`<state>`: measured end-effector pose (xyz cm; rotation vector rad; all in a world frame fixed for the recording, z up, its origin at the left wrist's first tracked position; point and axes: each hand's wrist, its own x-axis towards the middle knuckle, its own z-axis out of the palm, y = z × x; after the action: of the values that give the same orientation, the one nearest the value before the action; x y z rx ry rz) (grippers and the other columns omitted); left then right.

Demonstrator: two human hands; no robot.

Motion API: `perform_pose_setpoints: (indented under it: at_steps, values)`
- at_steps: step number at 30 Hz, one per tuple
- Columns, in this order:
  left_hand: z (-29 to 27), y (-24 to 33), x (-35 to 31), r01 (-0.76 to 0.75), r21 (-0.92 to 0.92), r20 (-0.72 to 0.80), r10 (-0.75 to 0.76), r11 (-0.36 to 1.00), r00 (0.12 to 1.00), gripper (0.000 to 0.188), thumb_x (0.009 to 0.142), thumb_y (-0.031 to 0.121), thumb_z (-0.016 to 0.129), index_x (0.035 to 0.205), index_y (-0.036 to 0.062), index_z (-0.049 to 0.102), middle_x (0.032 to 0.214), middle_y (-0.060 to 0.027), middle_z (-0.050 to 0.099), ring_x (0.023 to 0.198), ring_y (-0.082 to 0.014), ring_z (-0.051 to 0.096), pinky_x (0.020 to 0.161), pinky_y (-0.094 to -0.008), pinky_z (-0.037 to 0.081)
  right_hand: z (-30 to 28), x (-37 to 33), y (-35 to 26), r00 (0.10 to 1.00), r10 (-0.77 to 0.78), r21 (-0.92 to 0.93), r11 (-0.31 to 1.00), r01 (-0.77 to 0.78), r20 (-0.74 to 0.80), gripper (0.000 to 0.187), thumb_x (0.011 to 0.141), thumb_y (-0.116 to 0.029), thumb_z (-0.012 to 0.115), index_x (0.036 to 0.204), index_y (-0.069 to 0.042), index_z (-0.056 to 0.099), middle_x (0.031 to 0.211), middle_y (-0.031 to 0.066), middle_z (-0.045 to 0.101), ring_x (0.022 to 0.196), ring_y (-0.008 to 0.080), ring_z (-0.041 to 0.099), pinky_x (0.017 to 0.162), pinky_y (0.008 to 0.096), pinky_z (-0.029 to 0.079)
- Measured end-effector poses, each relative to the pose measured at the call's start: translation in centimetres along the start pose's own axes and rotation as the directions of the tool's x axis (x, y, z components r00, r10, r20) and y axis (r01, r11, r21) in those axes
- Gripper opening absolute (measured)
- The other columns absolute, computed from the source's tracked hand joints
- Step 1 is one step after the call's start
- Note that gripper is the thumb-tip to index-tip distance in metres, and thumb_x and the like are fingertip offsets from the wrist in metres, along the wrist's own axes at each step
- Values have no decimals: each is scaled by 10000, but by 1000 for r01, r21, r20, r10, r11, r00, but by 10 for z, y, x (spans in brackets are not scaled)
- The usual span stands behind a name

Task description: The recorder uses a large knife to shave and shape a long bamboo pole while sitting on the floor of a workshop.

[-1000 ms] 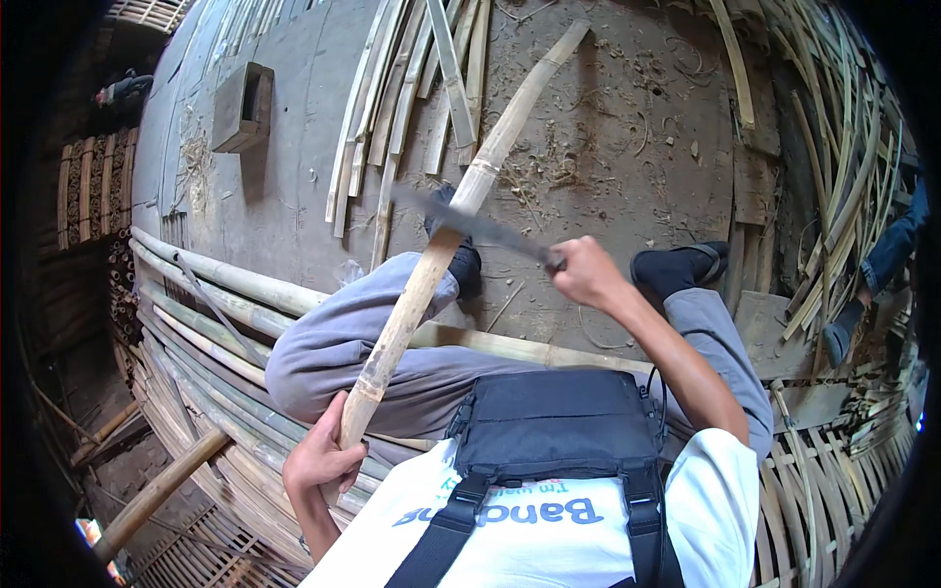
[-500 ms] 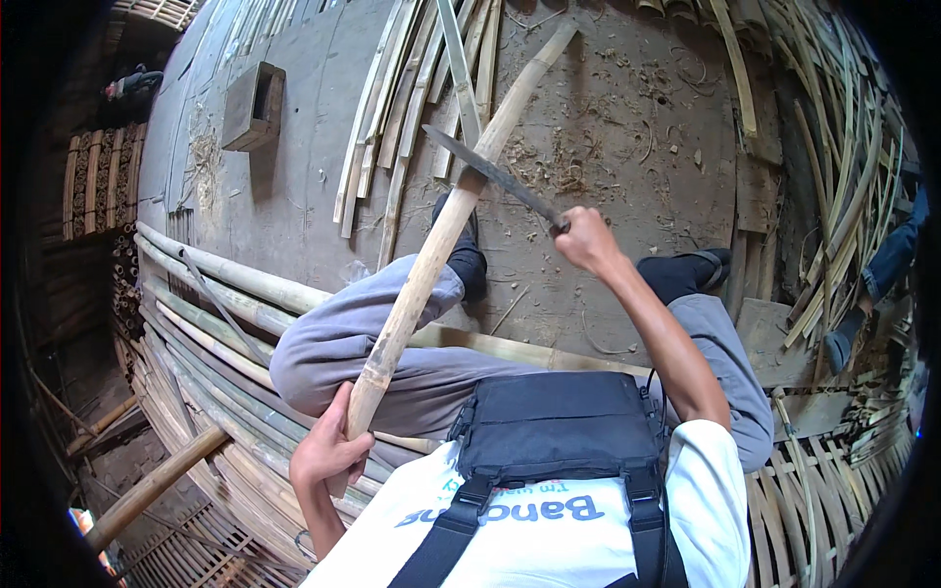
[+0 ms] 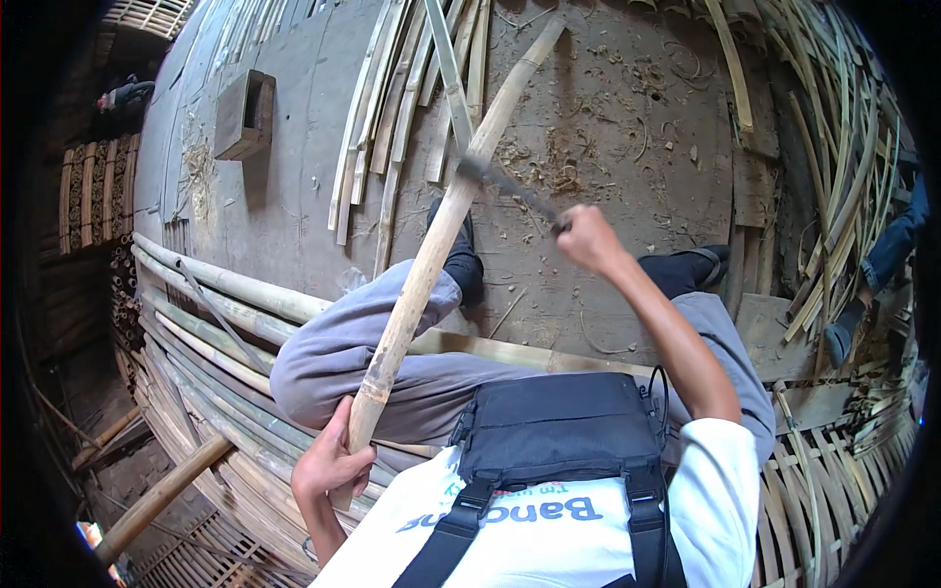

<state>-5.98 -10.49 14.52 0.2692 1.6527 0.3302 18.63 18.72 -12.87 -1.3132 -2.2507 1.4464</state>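
A pale bamboo pole [image 3: 423,274] slants from my lap up toward the far floor, passing over my left knee. My left hand [image 3: 331,461] is wrapped round its near end, thumb along the top. In my right fist [image 3: 591,238] is the handle of a machete [image 3: 521,190] with a dark blade. The blade, smeared by motion, meets the pole beyond my left foot at a darker spot. Whether its edge is cutting into the bamboo cannot be made out.
Split bamboo strips [image 3: 380,118] lie on the floor ahead, by a wooden box [image 3: 245,116]. Bamboo poles [image 3: 235,279] are stacked at my left. Shavings [image 3: 564,176] litter the floor; more strips [image 3: 848,196] heap at the right, beside another person's leg [image 3: 887,245].
The machete blade has swung so its tip, which stuck out past the pole's left side, now ends at the pole. The pole's far end has shifted slightly left.
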Motion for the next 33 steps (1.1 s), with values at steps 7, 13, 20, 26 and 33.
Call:
perform_pose_setpoints:
  at_steps: [7,13,20,26,33]
  values:
    - [-1,-2,-2,20,-62,-16,-21,998,1000,732,774,-120,481,1404,22,138,577,-40,447,375,-141,464,324,-296,388,-2,-25,-12,995,45,2,999,-45,87,206,716,-137,558,763,25,675,691,268,630,639,417,638,627,474,512]
    - [-4,-18,-3,-26,94,-78,33,995,996,391,764,-63,529,1093,26,336,593,-34,456,377,-119,475,316,-274,379,-33,-53,-13,995,95,-75,993,-94,13,203,721,-177,600,823,-26,690,726,252,638,707,422,638,667,477,520]
    - [-36,-8,-37,52,324,-67,-32,945,997,543,703,-47,586,1198,23,374,683,-100,524,464,-186,555,434,-323,468,-41,-87,9,984,27,38,999,-21,-177,302,809,-253,684,799,43,622,598,222,562,527,359,566,539,409,444]
    - [-38,-36,-64,265,808,-480,327,526,814,447,575,69,675,1002,45,544,756,-163,582,731,-351,589,697,-460,464,-34,-94,24,961,247,102,966,-236,-120,389,856,-335,621,904,51,620,678,272,598,697,440,616,625,464,470]
    - [-28,-52,-64,118,844,-506,702,523,501,375,549,64,631,915,7,574,763,-182,575,694,-394,547,641,-436,411,-30,-80,41,940,272,121,960,-252,-204,396,864,-353,605,903,41,622,712,269,612,768,438,630,677,469,475]
